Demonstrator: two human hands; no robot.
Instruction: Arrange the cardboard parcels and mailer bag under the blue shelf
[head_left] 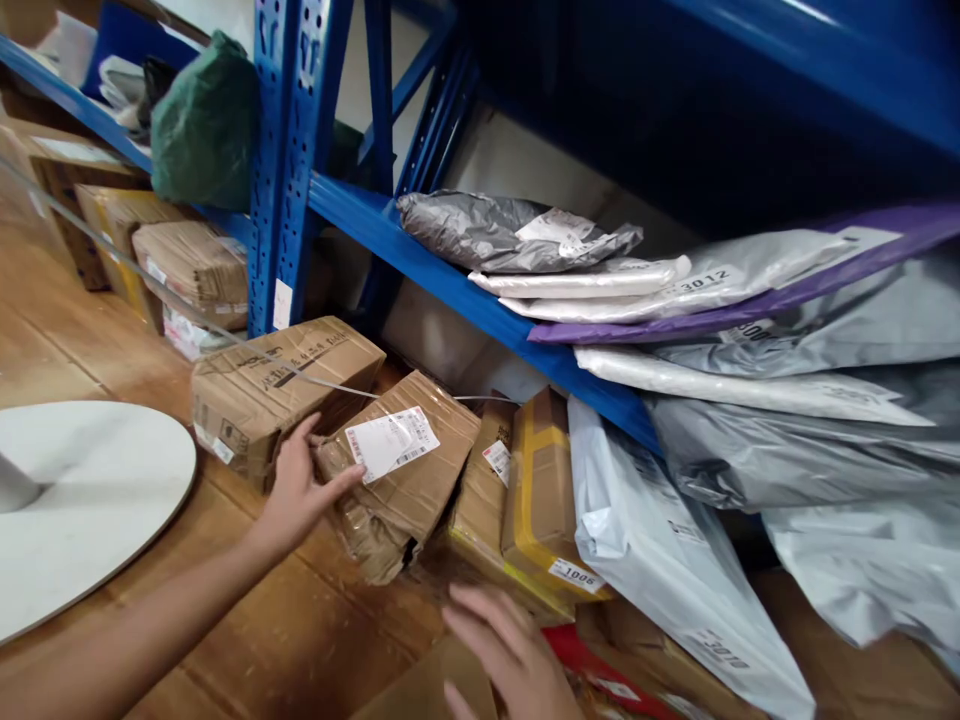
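Observation:
My left hand [298, 490] reaches forward and grips the left edge of a crumpled brown taped parcel [409, 490] with a white label, thumb on top and fingers behind. That parcel leans between a cardboard box [262, 390] on its left and a yellow-taped box [541, 500] on its right. My right hand [504, 650] hovers low at the bottom centre, fingers stretched and apart, holding nothing, just above a flat cardboard piece [420, 690] and near a red-edged package [600, 670].
A blue metal rack [450, 280] holds grey, white and purple poly mailers [720, 290] on its shelf. More mailers [660, 560] lean below at right. Boxes [191, 265] and a green bag [206, 125] sit at left. A white round base [82, 500] lies on the wooden floor.

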